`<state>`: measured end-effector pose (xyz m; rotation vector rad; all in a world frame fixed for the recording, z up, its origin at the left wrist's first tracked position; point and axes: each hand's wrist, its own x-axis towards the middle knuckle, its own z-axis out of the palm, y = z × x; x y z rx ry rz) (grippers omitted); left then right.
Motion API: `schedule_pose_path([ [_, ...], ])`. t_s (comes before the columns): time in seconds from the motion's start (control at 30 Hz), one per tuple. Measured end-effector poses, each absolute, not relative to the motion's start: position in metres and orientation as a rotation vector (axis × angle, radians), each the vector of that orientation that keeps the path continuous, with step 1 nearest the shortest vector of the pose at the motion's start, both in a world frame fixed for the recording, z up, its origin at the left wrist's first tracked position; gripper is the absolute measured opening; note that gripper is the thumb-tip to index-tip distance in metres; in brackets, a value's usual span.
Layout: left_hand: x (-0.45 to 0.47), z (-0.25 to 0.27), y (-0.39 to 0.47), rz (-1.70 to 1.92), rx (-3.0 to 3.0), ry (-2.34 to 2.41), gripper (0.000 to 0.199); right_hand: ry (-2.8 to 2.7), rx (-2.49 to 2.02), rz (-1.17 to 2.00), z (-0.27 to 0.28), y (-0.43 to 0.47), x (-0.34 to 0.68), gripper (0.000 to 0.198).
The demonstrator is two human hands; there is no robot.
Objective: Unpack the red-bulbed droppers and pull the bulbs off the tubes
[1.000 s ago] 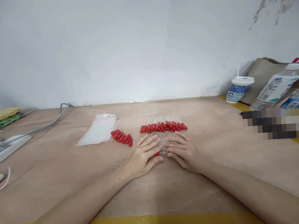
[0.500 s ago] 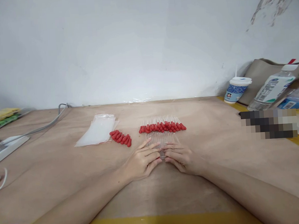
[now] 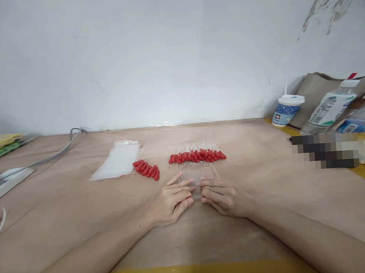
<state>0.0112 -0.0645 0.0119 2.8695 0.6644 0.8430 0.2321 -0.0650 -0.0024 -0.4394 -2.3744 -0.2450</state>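
Note:
A row of clear glass tubes [image 3: 196,172] lies side by side on the table in front of me, their far ends toward several red-bulbed droppers [image 3: 199,155]. My left hand [image 3: 174,199] rests over the left side of the tubes, fingers stretched out and a little apart, thumb by their near ends. From the other side, my right hand [image 3: 225,195] lies across the tubes in the same way, its fingers extended. A narrow gap separates the two sets of fingertips. The tubes under my fingers are partly hidden.
Loose red rubber bulbs [image 3: 146,170] lie left of the tubes, beside a stack of clear plastic bags [image 3: 116,160]. A power strip [image 3: 10,184] with a grey cable sits at far left. A paper cup [image 3: 287,110], a plastic bottle [image 3: 332,106] and a bag [image 3: 306,90] stand at right.
Both hands have come slightly nearer to me and a little further apart. The near ends of the tubes have shifted toward me, widening the distance from the droppers.

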Motion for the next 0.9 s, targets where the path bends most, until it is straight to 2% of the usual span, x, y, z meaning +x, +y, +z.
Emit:
schedule_pose_path([
  [0.5,0.000,0.010,-0.063,0.859,2.907,0.602,0.015,-2.335,-0.402,-0.390,-0.003,-0.068,0.244,0.011],
  [0.73,-0.013,0.006,-0.052,1.162,2.834,0.828,0.012,-2.103,-0.936,-0.414,0.001,-0.054,0.254,0.015],
  [0.9,-0.008,0.000,-0.044,1.333,2.764,1.003,0.027,-2.066,-1.096,-0.453,0.004,-0.048,0.239,0.022],
])
